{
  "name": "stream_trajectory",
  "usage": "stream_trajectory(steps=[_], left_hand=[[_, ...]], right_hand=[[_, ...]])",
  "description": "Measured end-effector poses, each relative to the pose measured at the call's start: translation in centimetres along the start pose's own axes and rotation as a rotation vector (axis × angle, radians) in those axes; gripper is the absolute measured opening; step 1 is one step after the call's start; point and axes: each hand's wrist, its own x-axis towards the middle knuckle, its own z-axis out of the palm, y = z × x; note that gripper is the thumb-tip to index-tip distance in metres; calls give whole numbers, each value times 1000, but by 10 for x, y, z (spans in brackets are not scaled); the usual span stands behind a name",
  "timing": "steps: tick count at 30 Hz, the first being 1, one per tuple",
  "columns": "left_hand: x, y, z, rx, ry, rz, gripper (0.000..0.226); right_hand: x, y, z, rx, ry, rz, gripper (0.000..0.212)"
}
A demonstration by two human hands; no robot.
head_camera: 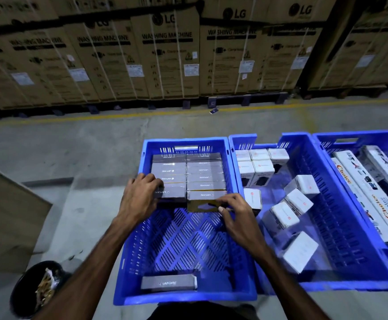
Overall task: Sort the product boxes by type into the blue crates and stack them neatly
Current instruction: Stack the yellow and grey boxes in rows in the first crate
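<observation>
Three blue crates sit side by side on the concrete floor (pixel 50 139).

Left crate (pixel 132 262): grey boxes (pixel 188 174) packed in two neat columns against the 12 o'clock wall. One more grey box (pixel 168 283) lies alone by the 6 o'clock wall, well apart from the stack.

Left hand (pixel 140 199): fingers curled over the 9 o'clock edge of the nearest box in the left column, gripping it.

Right hand (pixel 234 213): fingertips and thumb pinching the near face of the front box (pixel 205 200) in the right column, at the 6 o'clock end of the stack.

Middle crate (pixel 327 284): white boxes (pixel 258 162) standing in a tidy group at its 11 o'clock corner; others (pixel 299 203) lying tilted and scattered toward 3 and 5 o'clock.

Right crate (pixel 373 137): long white cartons (pixel 359 192) laid lengthwise.

Background, 12 o'clock: row of large brown washing-machine cartons (pixel 170 54) behind a yellow floor line (pixel 119 115). Black bin (pixel 33 289) with scraps at 7 o'clock.
</observation>
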Motion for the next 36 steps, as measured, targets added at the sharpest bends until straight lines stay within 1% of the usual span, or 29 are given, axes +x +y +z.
stream_trajectory(steps=[4, 6, 9, 12, 15, 18, 26, 28, 30, 32, 33, 34, 36], left_hand=[[9, 0, 13, 64, -83, 6, 43], [14, 0, 20, 68, -104, 5, 45], [17, 2, 33, -51, -117, -43, 58], [14, 7, 51, -146, -152, -74, 58], [9, 10, 70, -187, -149, -85, 56], [1, 16, 81, -173, -100, -96, 57], [-15, 24, 93, -115, -24, -165, 33], [-18, 31, 90, -143, 4, -194, 28], [-24, 36, 85, -224, 5, -193, 20], [-37, 42, 78, -355, -58, -120, 21], [-47, 46, 73, -436, -146, -73, 25], [-58, 50, 67, -504, -272, -40, 31], [-78, 53, 55, -566, -577, -20, 48]], right_hand=[[-4, 3, 1, -43, 52, 5, 18], [-7, 4, 3, -60, 52, 6, 17], [-9, 4, 6, -82, 31, -8, 19], [-9, 4, 5, -88, 33, -7, 20], [-10, 4, 5, -87, 31, -2, 21], [-11, 4, 7, -91, 35, -5, 19], [-12, 1, 7, -85, 43, -11, 17], [-12, 2, 6, -89, 42, -15, 16], [-12, 0, 6, -83, 37, -16, 17], [-12, 0, 4, -77, 30, -11, 17], [-11, 0, 3, -76, 22, -11, 18], [-11, 1, 2, -78, 17, -14, 18], [-11, 2, 1, -83, 8, -26, 18]])
